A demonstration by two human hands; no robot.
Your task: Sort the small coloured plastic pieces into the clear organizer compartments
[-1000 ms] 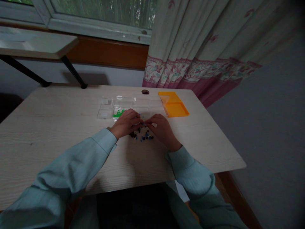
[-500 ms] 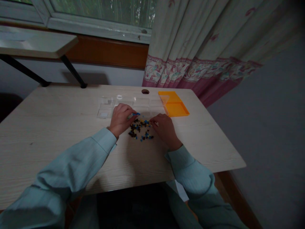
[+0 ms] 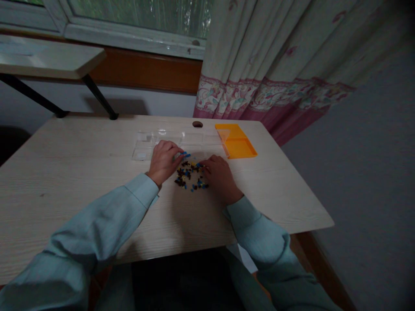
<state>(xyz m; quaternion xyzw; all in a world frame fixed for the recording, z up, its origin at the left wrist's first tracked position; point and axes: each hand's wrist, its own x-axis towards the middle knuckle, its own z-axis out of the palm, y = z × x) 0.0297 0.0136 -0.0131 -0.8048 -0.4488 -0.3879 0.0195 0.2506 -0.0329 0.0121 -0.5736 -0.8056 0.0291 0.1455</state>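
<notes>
Small blue building blocks (image 3: 186, 154) are pinched between the thumb and fingers of my left hand (image 3: 164, 162), just above a loose pile. That pile of tiny blue, black and yellow building blocks (image 3: 184, 173) lies on the table between my hands. At its right edge my right hand (image 3: 220, 175) reaches in, with its fingertips together by a blue piece. Whether those fingers grip a piece is too small to make out. Behind my hands lies a clear plastic compartment box (image 3: 193, 139), partly covered by my left hand.
An orange tray (image 3: 241, 148) touches the clear box's right end. The pale wooden table (image 3: 81, 181) has a cable hole (image 3: 197, 124) near its back edge. A raised shelf (image 3: 48, 56) on black legs stands back left. A curtain (image 3: 259, 86) hangs behind on the right.
My right hand has shifted slightly left, farther over the pile's right edge. The left hand stays nearly in place, still pinching the blue blocks.
</notes>
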